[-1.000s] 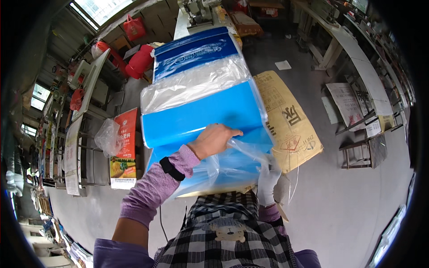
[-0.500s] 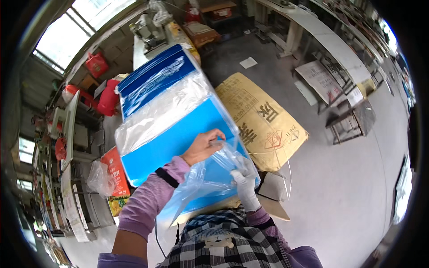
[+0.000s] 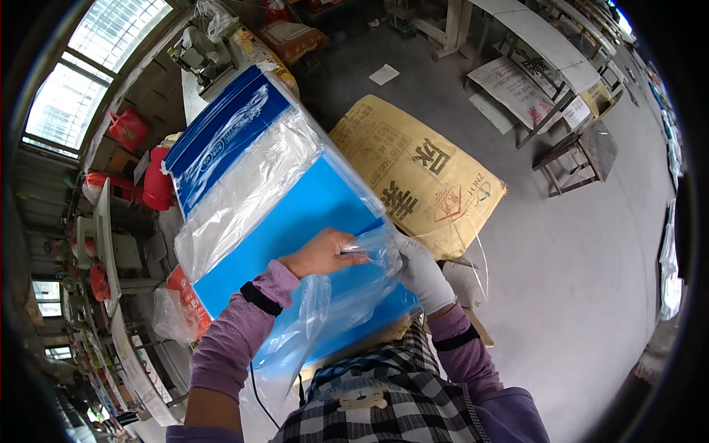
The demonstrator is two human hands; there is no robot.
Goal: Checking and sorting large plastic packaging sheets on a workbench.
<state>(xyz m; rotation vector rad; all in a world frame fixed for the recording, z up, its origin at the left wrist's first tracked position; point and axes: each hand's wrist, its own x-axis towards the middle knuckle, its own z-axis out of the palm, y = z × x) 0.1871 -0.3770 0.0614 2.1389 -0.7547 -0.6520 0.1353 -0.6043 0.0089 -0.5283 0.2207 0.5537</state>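
A clear plastic bag [image 3: 306, 314] is stretched between my hands and hangs down toward my checked apron. My bare left hand [image 3: 325, 252] pinches its gathered edge between thumb and fingers. In a white glove, my right hand [image 3: 422, 275] grips the same plastic near the right corner of the stack; its fingertips are partly covered by the film. Beneath both hands lies a stack of flat bright blue plastic [image 3: 255, 255]. Across its middle is a crumpled band of clear film [image 3: 247, 188], and dark blue printed plastic [image 3: 225, 140] covers its far end.
A yellow printed sack [image 3: 421, 170] lies right of the stack, with loose white string over it. Farther off are a wooden stool [image 3: 583, 156], a long white table [image 3: 528, 29] and a sewing machine [image 3: 199, 55]. Red bags [image 3: 156, 181] and shelving stand at the left.
My right hand has moved up beside my left, from the near right part of the stack. The plastic between them is now bunched closer together. The view has shifted slightly.
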